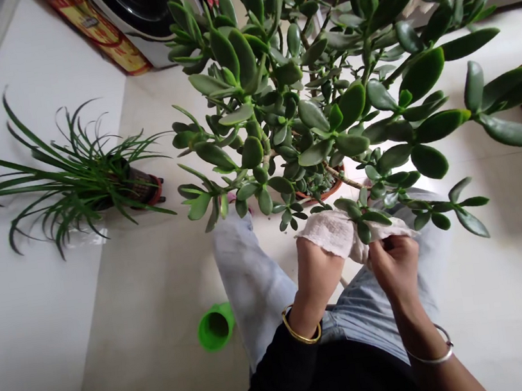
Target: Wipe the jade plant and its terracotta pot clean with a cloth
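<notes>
Where floor tiles [507, 290] gleam, washing machine [138, 12], jade plant [278, 109]

I make out a crumpled matt white cloth [329, 234], smooth glossy jade plant leaves [423, 74], a matt terracotta pot rim [322, 195], a shiny gold-toned metal bangle [301, 327], a polished silver-toned metal bangle [429, 353], faded soft denim jeans [248, 281], a smooth green plastic cup [216, 326], glossy pale floor tiles [508, 264]

left hand [316, 272], right hand [396, 269], both raised, close together
</notes>
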Tool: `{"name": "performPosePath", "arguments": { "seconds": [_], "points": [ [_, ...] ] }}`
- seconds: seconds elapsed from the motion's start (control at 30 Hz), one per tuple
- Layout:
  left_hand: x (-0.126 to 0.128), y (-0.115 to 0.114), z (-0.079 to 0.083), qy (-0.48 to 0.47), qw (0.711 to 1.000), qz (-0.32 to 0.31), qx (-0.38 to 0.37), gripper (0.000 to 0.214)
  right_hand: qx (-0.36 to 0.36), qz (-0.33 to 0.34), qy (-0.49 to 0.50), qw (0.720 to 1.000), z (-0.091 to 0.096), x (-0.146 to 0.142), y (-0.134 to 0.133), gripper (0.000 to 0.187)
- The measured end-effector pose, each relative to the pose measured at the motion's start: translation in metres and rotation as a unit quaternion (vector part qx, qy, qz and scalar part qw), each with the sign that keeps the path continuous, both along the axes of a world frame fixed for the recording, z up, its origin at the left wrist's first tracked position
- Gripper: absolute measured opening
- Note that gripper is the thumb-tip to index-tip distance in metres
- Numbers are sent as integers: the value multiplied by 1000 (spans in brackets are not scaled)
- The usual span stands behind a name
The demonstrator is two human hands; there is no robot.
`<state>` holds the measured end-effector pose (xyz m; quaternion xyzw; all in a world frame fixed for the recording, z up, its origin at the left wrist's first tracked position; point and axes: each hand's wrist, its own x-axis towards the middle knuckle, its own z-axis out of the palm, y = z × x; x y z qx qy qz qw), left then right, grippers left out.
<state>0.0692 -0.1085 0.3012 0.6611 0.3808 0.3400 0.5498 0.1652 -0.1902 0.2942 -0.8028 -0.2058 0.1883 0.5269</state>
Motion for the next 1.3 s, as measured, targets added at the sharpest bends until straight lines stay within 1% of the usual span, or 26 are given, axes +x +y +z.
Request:
{"name": "performPosePath", "arguments": {
  "seconds": [0.17, 0.4, 0.5, 0.6, 0.73, 0.9, 1.0, 1.07, 1.17, 1.3],
  "points": [
    [-3, -1, -4, 25, 1000, 5, -11, 9, -7, -3, -10, 1000, -1, 3, 0, 35],
    [-5, -2, -10, 34, 999, 23, 20, 11, -15, -40, -6, 999, -6, 4, -3, 40],
    [-6, -2, -11, 36, 999, 31, 19, 12, -10, -43, -3, 999, -8, 4, -5, 41],
    [-6, -4, -9, 34, 999, 26, -7, 13, -12, -36, -16, 999, -10, 2, -7, 43],
    [-9, -5, -2, 32, 998, 20, -41, 17, -27, -25, -40, 999, -12, 1, -13, 44],
    [-17, -10, -1, 40, 998, 17, -37, 21, -29, 3, -83, 996, -10, 1, -21, 38],
    [-23, -14, -3, 54, 998, 14, -39, 25, -29, 16, -83, 996, -7, 1, -24, 32],
    [-26, -15, -4, 63, 997, 11, -38, 27, -35, 20, -76, 996, -8, 1, -25, 32],
    [-25, -12, -1, 61, 998, 12, -24, 23, -45, 18, -62, 997, -10, 3, -27, 36],
    [-22, -6, 5, 55, 998, 17, -19, 12, -52, 14, -53, 997, -12, 7, -28, 38]
  ]
}}
